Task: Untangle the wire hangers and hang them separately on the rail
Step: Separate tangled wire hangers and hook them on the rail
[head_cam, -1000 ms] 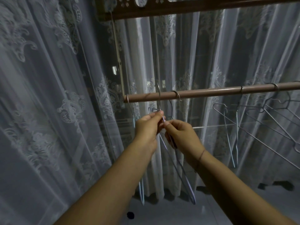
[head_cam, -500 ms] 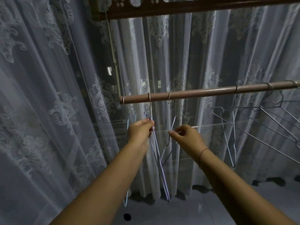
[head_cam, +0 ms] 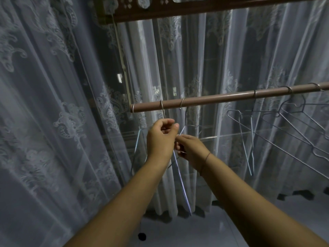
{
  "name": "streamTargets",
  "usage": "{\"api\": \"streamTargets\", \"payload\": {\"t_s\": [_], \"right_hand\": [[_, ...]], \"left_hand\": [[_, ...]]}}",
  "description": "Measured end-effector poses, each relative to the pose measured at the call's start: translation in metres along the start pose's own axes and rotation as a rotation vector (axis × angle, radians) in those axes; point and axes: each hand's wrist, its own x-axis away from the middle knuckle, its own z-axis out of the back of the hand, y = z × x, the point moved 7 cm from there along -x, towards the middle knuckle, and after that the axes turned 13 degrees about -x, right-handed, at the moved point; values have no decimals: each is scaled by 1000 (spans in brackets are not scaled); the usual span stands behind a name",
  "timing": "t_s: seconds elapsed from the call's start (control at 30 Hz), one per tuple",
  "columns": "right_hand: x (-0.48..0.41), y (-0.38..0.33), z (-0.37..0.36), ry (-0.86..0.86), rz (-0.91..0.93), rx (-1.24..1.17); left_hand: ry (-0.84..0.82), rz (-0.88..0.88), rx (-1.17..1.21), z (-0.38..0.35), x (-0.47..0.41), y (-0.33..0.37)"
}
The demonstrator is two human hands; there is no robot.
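Left hand [head_cam: 161,138] grip is pinched narrow on the neck wire just below a hook that sits over the rail [head_cam: 222,98] near its free end; right hand [head_cam: 189,148] is touching it from below, fingers closed on crossing wires, exact strand can't be told. Between the two grips the tangled hangers [head_cam: 179,168] cross and trail down toward the floor, one bluish wire lowest. Second hook is on the rail just right of the first, its body seems caught in the same knot. Further right, well apart, the separated hangers [head_cam: 252,139] already hang on their own hooks. Lace curtain [head_cam: 62,122] close behind everything. Risks as I see them: pulling sideways could slide a hook off the open rail end; forcing the crossing could bend thin wire; a freed end could snag the curtain
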Motion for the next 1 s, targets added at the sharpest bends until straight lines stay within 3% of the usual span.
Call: {"api": "streamTargets", "payload": {"t_s": [0.33, 0.5, 0.73, 1.0], "right_hand": [[-4, -14, 43, 162, 84, -84], [-6, -44, 51, 203, 163, -75], [-10, -47, 60, 168, 108, 28], [-2, -26, 79, 139, 41, 121]], "left_hand": [[-147, 27, 9, -27, -4, 4], [-234, 215, 12, -58, -15, -8], [-246, 529, 220, -95, -31, -29], [-267, 703, 246, -112, -18, -50]]}}
